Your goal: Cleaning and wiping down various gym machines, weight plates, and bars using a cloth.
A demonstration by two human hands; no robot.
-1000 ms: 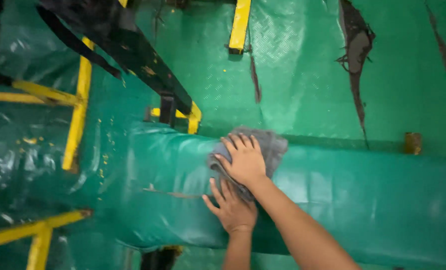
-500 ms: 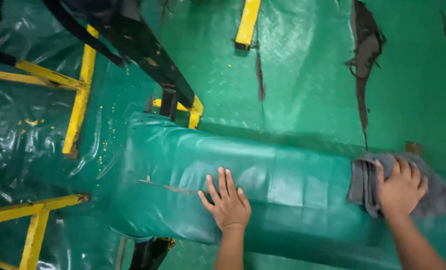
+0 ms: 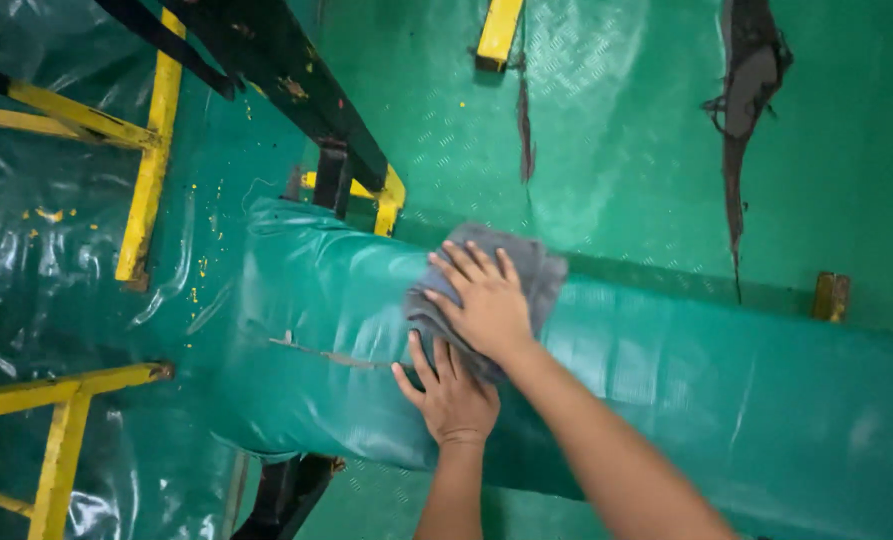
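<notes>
Head view: the right hand (image 3: 486, 305) lies flat, fingers spread and pointing up-left, pressed on a grey cloth (image 3: 526, 265) that is bunched on the top of a long green padded beam (image 3: 666, 370). The cloth sits directly under and just beyond this hand's fingertips, so the right hand is the nearer of the 2. The left hand (image 3: 451, 395) rests open and flat on the beam's near face, fingers apart, just below the cloth and touching its lower edge; it grips nothing. The beam's long axis runs from left to lower right across the frame, with its rounded left end (image 3: 256, 330) near the yellow frame bars (image 3: 151, 150). Along the axis to the right, the beam's surface is bare and offers open room; to the left, little length remains before the end. A black strut (image 3: 296, 80) crosses above the left end. Beyond the far edge lies the green floor (image 3: 626, 130), with a dark torn patch (image 3: 746, 90).
</notes>
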